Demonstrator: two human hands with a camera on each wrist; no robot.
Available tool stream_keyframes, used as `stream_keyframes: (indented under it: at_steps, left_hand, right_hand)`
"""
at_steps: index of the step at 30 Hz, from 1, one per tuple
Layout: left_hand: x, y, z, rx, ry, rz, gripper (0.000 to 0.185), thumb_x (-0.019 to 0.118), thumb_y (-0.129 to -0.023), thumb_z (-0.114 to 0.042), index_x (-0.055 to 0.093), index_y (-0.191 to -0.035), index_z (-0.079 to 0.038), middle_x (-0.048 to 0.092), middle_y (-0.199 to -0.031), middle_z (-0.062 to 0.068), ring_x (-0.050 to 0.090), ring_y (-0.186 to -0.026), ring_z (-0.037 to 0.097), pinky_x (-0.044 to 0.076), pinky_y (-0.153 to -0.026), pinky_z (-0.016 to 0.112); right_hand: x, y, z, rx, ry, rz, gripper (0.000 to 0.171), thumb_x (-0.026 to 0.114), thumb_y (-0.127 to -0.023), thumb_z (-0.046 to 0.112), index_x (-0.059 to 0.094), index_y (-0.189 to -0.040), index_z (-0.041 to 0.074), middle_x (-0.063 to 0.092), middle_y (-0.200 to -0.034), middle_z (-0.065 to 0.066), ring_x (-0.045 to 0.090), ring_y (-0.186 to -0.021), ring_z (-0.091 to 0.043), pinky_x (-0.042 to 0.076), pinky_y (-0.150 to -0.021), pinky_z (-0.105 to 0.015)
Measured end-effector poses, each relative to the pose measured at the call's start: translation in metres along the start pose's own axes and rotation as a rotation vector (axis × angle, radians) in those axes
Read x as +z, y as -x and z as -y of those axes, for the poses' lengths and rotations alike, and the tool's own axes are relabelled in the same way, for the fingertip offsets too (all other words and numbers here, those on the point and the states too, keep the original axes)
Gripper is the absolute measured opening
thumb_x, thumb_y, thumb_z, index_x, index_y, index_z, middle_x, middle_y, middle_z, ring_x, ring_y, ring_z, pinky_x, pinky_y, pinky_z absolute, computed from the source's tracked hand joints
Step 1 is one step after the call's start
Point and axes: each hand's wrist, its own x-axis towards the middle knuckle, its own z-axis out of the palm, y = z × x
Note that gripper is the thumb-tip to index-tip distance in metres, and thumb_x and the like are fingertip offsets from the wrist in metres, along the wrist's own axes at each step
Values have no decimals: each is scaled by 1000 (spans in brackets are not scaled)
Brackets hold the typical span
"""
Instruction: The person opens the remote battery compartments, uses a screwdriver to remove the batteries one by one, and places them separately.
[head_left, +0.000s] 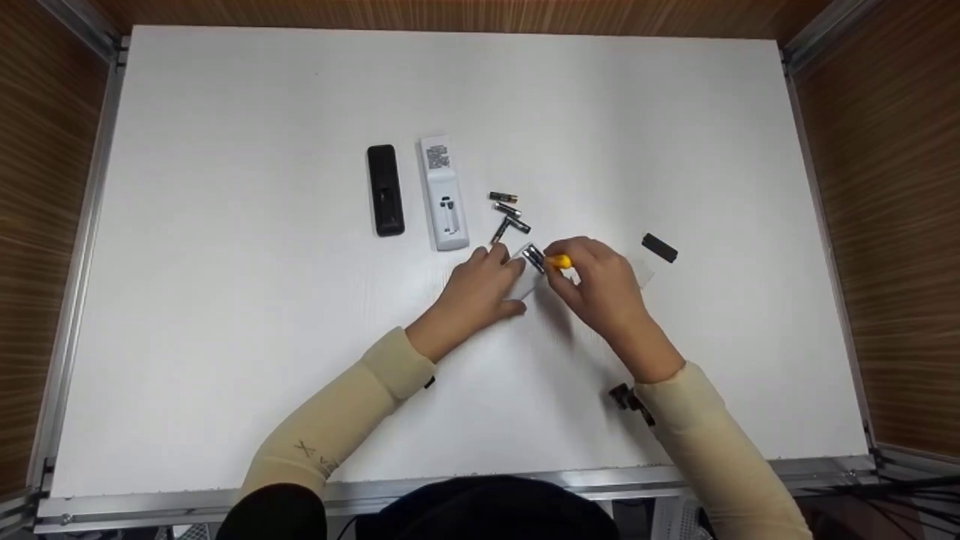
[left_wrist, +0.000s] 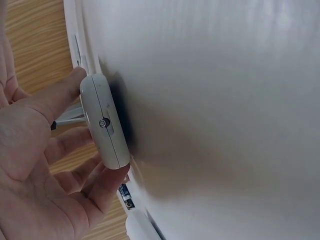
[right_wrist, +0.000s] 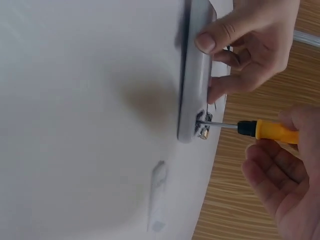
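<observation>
My left hand (head_left: 480, 289) holds a white remote control (head_left: 525, 283) on the table, thumb on one side and fingers on the other. In the left wrist view, that remote's end (left_wrist: 105, 122) faces the camera, with a small round fitting in it. My right hand (head_left: 600, 283) grips a screwdriver (right_wrist: 272, 131) by its yellow handle. Its metal shaft reaches into the remote's open battery compartment (right_wrist: 201, 120), where the tip is hidden. Metallic batteries (head_left: 534, 257) show in the compartment in the head view.
Several loose batteries (head_left: 507, 210) lie just beyond my left hand. Farther left are a second white remote (head_left: 442, 187), its battery compartment uncovered, and a black remote (head_left: 385, 187). To the right lie a black battery cover (head_left: 660, 247) and a pale, flat piece (head_left: 643, 272).
</observation>
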Motion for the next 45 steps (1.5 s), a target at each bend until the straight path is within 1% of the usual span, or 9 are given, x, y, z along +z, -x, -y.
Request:
stream_keyframes:
  at_steps: [4, 8, 13, 17, 24, 27, 31, 38, 45]
  left_hand:
    - [-1, 1, -1, -15, -15, -4, 57, 80, -81, -41, 62, -126, -11, 56, -114, 12, 57, -95, 29, 55, -67, 43]
    - [-2, 2, -2, -23, -23, -13, 54, 80, -82, -41, 62, -123, -10, 57, -113, 13, 58, -94, 31, 55, -66, 44]
    - [-1, 1, -4, -28, -25, -17, 49, 78, -83, -37, 63, -122, -10, 57, -113, 14, 58, -94, 32, 56, -67, 45]
    - [-1, 1, -5, -26, -25, -19, 49, 77, -83, -36, 63, -123, -11, 57, -114, 13, 58, -95, 32, 56, -69, 45]
    - [-4, 3, -6, -28, 1, -3, 53, 78, -83, -41, 62, -125, -11, 56, -115, 12, 57, -96, 30, 56, -69, 44]
    - [-4, 3, -6, -23, 8, 7, 54, 78, -83, -41, 62, -126, -11, 56, -115, 11, 57, -96, 29, 56, -70, 43]
    - [-4, 3, -5, -22, 7, 9, 54, 78, -83, -42, 62, -124, -11, 56, -113, 11, 57, -96, 29, 55, -68, 43]
    - [-3, 3, -4, -17, 20, 6, 55, 77, -83, -43, 61, -124, -11, 55, -115, 11, 56, -97, 30, 55, -69, 44]
    - [-3, 3, -4, -15, 33, 6, 54, 78, -83, -42, 61, -123, -10, 55, -114, 11, 56, -96, 30, 55, -69, 44]
  right_hand:
    - [7, 11, 6, -69, 34, -27, 14, 69, -91, 15, 68, -104, 10, 70, -102, -5, 68, -94, -23, 57, -80, -40]
    - [15, 21, 11, -114, 100, -46, 14, 70, -90, 14, 68, -104, 11, 68, -105, -5, 68, -93, -25, 58, -77, -40]
    - [26, 32, 14, -162, 144, -16, 15, 72, -89, 12, 68, -104, 14, 66, -108, -6, 66, -90, -26, 58, -70, -41]
    - [29, 37, 14, -146, 127, -15, 18, 73, -88, 11, 69, -105, 14, 65, -110, -6, 66, -91, -26, 58, -70, -41]
    - [25, 41, 9, -94, 83, -21, 27, 72, -90, 12, 70, -117, 15, 66, -115, -7, 66, -102, -25, 57, -87, -40]
    - [24, 43, 5, -64, 82, -31, 28, 70, -92, 14, 70, -120, 15, 67, -116, -7, 66, -104, -26, 55, -90, -40]
    - [21, 43, 1, -65, 92, -42, 26, 70, -92, 15, 71, -119, 15, 69, -117, -7, 68, -103, -26, 56, -90, -41]
    - [17, 44, -2, -63, 79, -56, 31, 75, -88, 9, 71, -118, 14, 70, -116, -6, 68, -104, -26, 56, -90, -40]
    - [16, 45, -3, -53, 46, -61, 29, 72, -90, 9, 71, -119, 14, 70, -117, -5, 67, -106, -25, 55, -92, -40]
